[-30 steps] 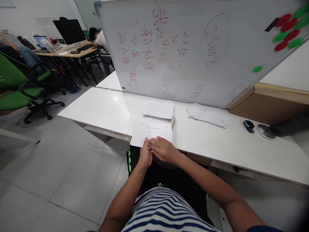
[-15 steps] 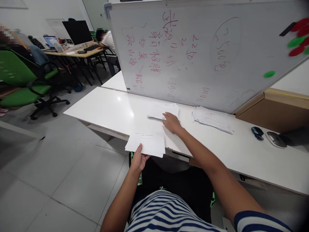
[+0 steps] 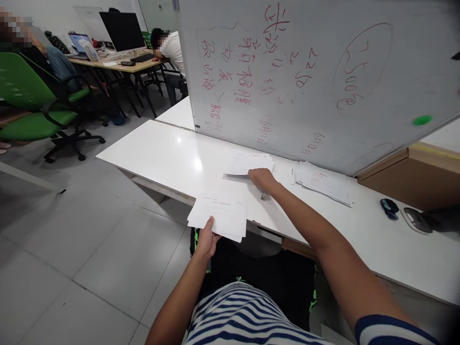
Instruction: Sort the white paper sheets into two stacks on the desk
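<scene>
My left hand point(image 3: 208, 242) grips several sheets of white paper point(image 3: 223, 213) by their near edge, thumb on top and fingers beneath. The sheets are held over the front edge of the white table, with small print on the top one. My right hand point(image 3: 263, 180) is closed on the near edge of another paper stack point(image 3: 246, 163) that rests on the table. That edge looks slightly raised, and my fingertips are partly hidden. A small metal-looking object point(image 3: 264, 196) lies beside my right wrist; its kind is unclear.
Another pile of papers point(image 3: 323, 182) lies to the right. Beyond it are a dark small object point(image 3: 389, 208), a grey rounded device point(image 3: 417, 219) and a cardboard box point(image 3: 406, 177). A whiteboard point(image 3: 298, 96) stands along the table's back. Two people sit at the far left.
My right hand's fingers, spread over the paper stack before, have closed on its near edge. The small metal-looking object has come into sight. My left hand keeps its sheets, and the view has shifted slightly.
</scene>
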`<state>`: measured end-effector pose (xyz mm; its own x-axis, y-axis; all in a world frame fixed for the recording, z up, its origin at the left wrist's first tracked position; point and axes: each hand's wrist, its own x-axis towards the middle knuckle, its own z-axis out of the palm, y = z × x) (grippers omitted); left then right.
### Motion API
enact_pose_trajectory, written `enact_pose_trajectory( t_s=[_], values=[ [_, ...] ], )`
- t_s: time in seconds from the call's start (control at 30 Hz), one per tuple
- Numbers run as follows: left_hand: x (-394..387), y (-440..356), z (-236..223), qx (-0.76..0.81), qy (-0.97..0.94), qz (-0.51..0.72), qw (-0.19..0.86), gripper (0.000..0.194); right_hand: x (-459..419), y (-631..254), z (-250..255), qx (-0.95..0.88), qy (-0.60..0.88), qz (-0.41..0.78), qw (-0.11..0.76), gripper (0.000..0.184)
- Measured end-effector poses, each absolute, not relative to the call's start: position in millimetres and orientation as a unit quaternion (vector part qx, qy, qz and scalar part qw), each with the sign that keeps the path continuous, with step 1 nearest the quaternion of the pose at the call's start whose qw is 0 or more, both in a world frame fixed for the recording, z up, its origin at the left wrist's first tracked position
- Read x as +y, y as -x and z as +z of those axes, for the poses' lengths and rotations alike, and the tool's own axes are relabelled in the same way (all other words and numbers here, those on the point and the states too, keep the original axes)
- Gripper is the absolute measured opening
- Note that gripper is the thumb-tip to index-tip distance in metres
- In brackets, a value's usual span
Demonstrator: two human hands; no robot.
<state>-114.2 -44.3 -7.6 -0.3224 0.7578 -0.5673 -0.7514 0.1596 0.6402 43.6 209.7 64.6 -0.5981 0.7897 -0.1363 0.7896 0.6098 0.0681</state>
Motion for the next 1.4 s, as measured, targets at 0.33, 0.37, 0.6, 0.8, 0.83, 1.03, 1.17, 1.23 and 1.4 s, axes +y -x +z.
enact_pose_trajectory(
  t_s=[0.33, 0.37, 0.6, 0.8, 0.83, 1.03, 1.17, 1.23, 1.4],
  values=[
    [-34.1, 103.1, 0.7, 0.502, -0.04, 0.645, 0.575, 0.049, 182.6, -52.0, 74.3, 0.88, -0.473, -0.006, -0.045, 0.041],
    [-33.1, 101.8, -0.2, 0.506, -0.036, 0.642, 0.575, 0.048, 171.2, -50.4, 73.8, 0.884, -0.462, -0.007, -0.074, 0.042],
    [-31.1, 93.7, -3.5, 0.508, -0.018, 0.632, 0.585, 0.046, 58.3, -32.4, 47.5, 0.933, -0.346, -0.034, -0.097, 0.033],
    [-35.7, 90.3, 8.0, 0.435, -0.071, 0.653, 0.616, 0.064, 17.8, -28.5, 31.7, 0.917, -0.36, -0.03, -0.169, 0.019],
    [-36.7, 89.8, 9.1, 0.42, -0.084, 0.658, 0.62, 0.068, 14.5, -28.1, 31.4, 0.915, -0.365, -0.031, -0.171, 0.018],
    [-39.8, 81.0, 5.3, 0.453, -0.13, 0.668, 0.576, 0.059, -4.2, -30.1, 32.0, 0.911, -0.362, -0.07, -0.184, 0.022],
    [-43.0, 78.4, 1.9, 0.521, -0.164, 0.686, 0.48, 0.061, -11.9, -49.1, 30.6, 0.879, -0.359, -0.167, -0.264, 0.022],
    [-46.4, 79.6, 3.3, 0.547, -0.184, 0.67, 0.467, 0.062, -15.4, -64.1, 29.6, 0.77, -0.459, -0.242, -0.372, 0.03],
    [-47.3, 71.7, 13.9, 0.544, -0.252, 0.598, 0.532, 0.06, -25.8, -96.9, 31.5, 0.384, -0.488, -0.626, -0.471, 0.065]
  ],
)
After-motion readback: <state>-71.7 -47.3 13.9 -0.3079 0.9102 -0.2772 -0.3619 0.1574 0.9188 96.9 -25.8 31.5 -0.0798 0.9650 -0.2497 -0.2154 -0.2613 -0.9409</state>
